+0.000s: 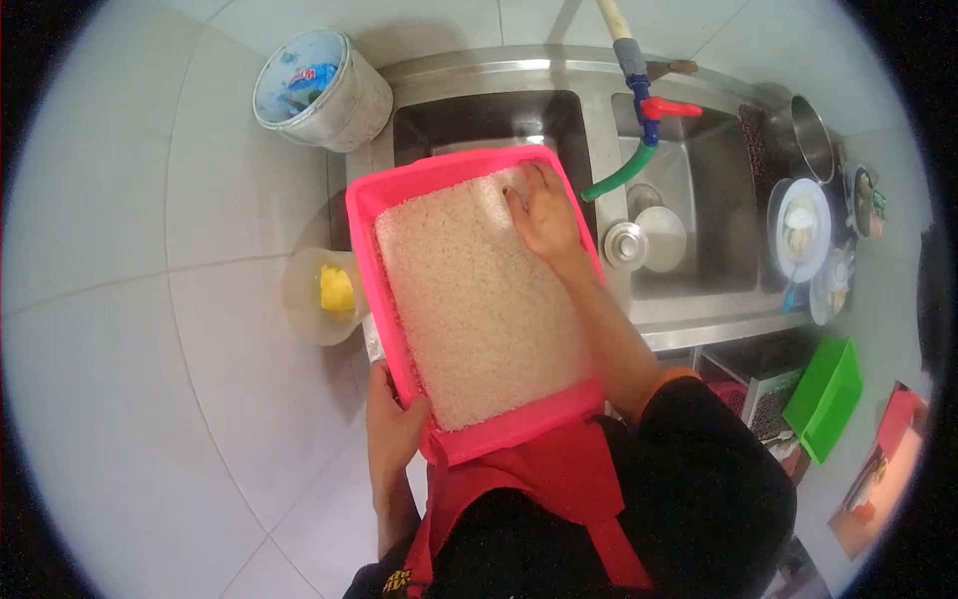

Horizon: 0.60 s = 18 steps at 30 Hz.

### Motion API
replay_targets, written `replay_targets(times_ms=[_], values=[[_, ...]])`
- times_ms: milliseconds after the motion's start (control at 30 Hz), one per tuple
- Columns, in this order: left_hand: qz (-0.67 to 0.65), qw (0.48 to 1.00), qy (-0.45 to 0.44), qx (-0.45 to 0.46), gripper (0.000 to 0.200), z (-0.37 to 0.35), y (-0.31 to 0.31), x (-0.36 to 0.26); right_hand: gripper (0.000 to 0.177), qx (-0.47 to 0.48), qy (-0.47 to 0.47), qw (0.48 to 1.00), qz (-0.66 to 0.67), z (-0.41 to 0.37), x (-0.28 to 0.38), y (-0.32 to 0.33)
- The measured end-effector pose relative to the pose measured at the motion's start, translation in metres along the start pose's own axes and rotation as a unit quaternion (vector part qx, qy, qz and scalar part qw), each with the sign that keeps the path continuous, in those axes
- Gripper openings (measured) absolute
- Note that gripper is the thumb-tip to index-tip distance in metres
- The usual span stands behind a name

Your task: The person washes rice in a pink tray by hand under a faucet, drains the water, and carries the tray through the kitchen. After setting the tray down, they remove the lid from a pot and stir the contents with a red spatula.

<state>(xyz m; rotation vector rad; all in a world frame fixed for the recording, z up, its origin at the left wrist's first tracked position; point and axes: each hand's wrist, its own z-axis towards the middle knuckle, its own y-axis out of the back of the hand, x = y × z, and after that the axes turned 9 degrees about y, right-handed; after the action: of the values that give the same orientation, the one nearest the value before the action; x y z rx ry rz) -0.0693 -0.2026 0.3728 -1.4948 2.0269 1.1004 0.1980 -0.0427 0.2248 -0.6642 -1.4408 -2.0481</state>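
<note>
A pink rectangular tub (514, 424) is filled with pale grains that look like rice (484, 299). It is tilted, its far end over the left sink basin and its near end against my red apron (539, 474). My left hand (394, 424) grips the tub's near left corner, thumb on the rim. Inside the far right corner, my right hand (547, 215) lies on the grains with its fingers apart. The fingertips are partly hidden by the grains and rim.
Behind the tub is a dark sink basin (489, 115); a steel basin (709, 240) is to its right. A red-handled tap (671, 107) with a green hose (624, 175) hangs between them. A white bucket (349, 105) stands back left. Plates (800, 235) and a pot (810, 140) are at right.
</note>
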Motion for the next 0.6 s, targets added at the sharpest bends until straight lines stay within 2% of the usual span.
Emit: replay_targets(times_ms=[100,167,267,400,467,533,600], values=[[-0.032,0.999,-0.038,0.010,0.051,0.007,0.003,0.029,0.049,0.021,-0.008,1.000,-0.022,0.004,0.011,0.006],[-0.017,1.000,-0.011,0.015,0.050,0.010,0.006,0.047,0.042,0.006,0.042,0.999,-0.004,0.002,0.018,0.011],[-0.047,0.998,-0.027,0.036,0.048,0.006,0.009,0.067,0.036,-0.026,0.074,0.997,-0.023,-0.004,0.034,0.022],[-0.092,0.993,-0.023,0.074,0.047,0.006,0.019,0.100,0.035,-0.036,0.076,0.992,-0.095,-0.025,0.035,0.040],[-0.047,0.995,-0.031,0.088,0.043,0.011,0.024,0.114,0.034,-0.110,0.027,0.988,-0.104,-0.044,0.045,0.058],[-0.043,0.993,-0.043,0.102,0.043,0.017,0.028,0.125,0.040,-0.131,0.024,0.973,-0.186,-0.083,0.036,0.060],[-0.030,0.989,-0.063,0.129,0.043,0.026,0.033,0.141,0.051,-0.012,-0.180,0.972,-0.150,-0.131,0.041,0.073]])
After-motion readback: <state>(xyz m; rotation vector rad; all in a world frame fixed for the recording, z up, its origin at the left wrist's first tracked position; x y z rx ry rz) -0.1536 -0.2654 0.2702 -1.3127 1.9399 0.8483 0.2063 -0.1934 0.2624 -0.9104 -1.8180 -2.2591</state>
